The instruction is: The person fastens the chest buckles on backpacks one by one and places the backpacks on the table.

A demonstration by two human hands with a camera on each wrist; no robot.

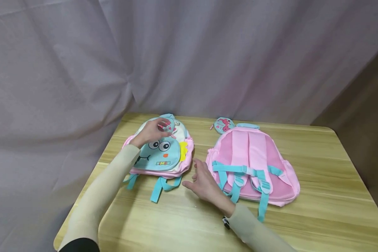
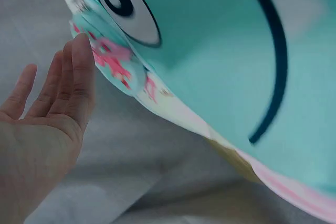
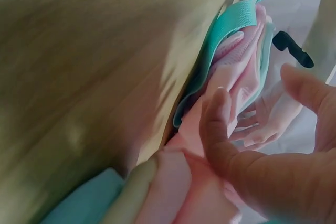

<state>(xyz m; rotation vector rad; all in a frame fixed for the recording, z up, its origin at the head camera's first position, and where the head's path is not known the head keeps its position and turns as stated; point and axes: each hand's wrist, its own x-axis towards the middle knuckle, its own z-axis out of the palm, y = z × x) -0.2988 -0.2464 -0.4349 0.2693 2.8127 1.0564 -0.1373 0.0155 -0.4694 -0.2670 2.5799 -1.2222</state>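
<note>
The light wood-grain surface carries two small backpacks lying flat, side by side and apart. The blue cartoon-face backpack lies face up at left; the pink backpack lies straps-up at right, a small teal pouch touching its far edge.

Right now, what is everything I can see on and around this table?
Cartoon-face backpack: one, teal and pink, left on the table, face up.
Pink backpack: one, pink with teal straps, right on the table, straps up.
Small pouch: one, teal with pink print, behind the pink backpack.
Table: one, light wood.
Curtain: pale grey, behind the table.
Left hand: on the cartoon-face backpack's top, touching a small round teal and pink pouch.
Right hand: open, between the two backpacks.
</note>
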